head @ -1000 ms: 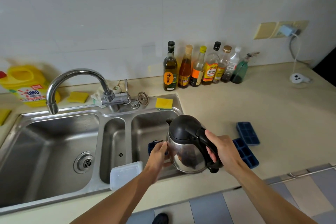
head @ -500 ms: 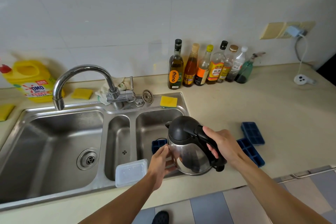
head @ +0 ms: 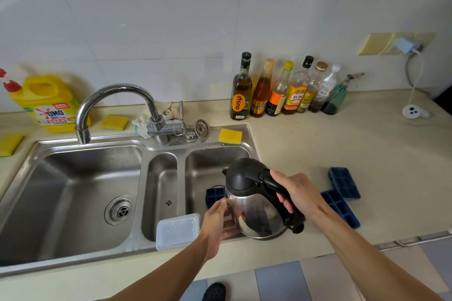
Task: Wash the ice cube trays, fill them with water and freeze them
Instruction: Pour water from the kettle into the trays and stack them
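Observation:
My right hand [head: 298,195] grips the black handle of a steel kettle [head: 254,208] with a black lid, held over the right basin's front edge. My left hand [head: 216,223] presses flat against the kettle's lower left side. A blue ice cube tray [head: 215,196] lies in the right basin, mostly hidden behind the kettle. Two more blue ice cube trays lie on the counter to the right, one further back [head: 343,183] and one nearer [head: 341,208], partly covered by my right wrist.
The steel sink [head: 156,146] has three basins, with the faucet [head: 115,105] over the left one. A clear plastic box [head: 177,231] rests on the front rim. Sponges, a yellow detergent jug [head: 47,102] and several bottles [head: 281,90] line the back wall.
The view has shifted slightly. The kettle stays over the right basin's front edge, now held a little more upright, with both hands in the same places on it.

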The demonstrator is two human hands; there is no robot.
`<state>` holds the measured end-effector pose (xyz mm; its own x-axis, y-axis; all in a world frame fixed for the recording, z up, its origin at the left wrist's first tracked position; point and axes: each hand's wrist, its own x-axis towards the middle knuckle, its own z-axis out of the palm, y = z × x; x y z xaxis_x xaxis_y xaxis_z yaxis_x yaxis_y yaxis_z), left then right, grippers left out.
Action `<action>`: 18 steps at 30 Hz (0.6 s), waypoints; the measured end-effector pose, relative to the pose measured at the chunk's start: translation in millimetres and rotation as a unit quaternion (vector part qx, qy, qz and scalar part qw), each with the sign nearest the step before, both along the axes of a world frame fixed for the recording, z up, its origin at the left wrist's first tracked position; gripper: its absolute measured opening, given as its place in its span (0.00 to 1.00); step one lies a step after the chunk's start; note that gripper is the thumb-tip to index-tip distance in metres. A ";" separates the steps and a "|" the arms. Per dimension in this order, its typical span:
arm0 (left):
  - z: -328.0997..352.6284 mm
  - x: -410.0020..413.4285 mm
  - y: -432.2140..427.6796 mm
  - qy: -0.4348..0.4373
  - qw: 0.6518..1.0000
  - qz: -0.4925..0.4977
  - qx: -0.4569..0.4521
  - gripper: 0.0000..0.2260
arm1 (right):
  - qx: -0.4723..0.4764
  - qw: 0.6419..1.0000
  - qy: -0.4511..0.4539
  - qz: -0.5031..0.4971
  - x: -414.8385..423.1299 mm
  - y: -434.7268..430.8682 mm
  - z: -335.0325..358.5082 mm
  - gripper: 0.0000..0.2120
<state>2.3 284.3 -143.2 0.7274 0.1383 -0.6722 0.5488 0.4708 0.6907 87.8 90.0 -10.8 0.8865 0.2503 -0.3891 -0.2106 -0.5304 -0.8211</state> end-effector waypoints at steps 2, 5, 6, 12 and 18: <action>-1.4 -0.9 0.4 0.000 1.000 -0.001 0.000 0.14 | -0.006 1.000 0.000 0.000 0.5 1.6 0.5 0.31; -2.3 -1.1 1.2 0.002 1.000 -0.006 -0.002 0.14 | -0.013 1.000 0.001 -0.002 1.7 4.8 0.6 0.32; -2.7 -1.0 1.7 0.003 1.000 -0.006 -0.002 0.14 | -0.016 1.000 0.001 -0.001 2.2 5.8 0.3 0.32; -5.6 -0.2 2.8 0.010 1.000 0.001 -0.007 0.15 | -0.023 1.000 0.008 -0.002 6.4 9.1 -2.0 0.33; -12.2 1.0 3.5 0.011 1.000 -0.009 -0.004 0.17 | -0.026 1.000 0.013 0.002 9.4 11.7 -2.4 0.34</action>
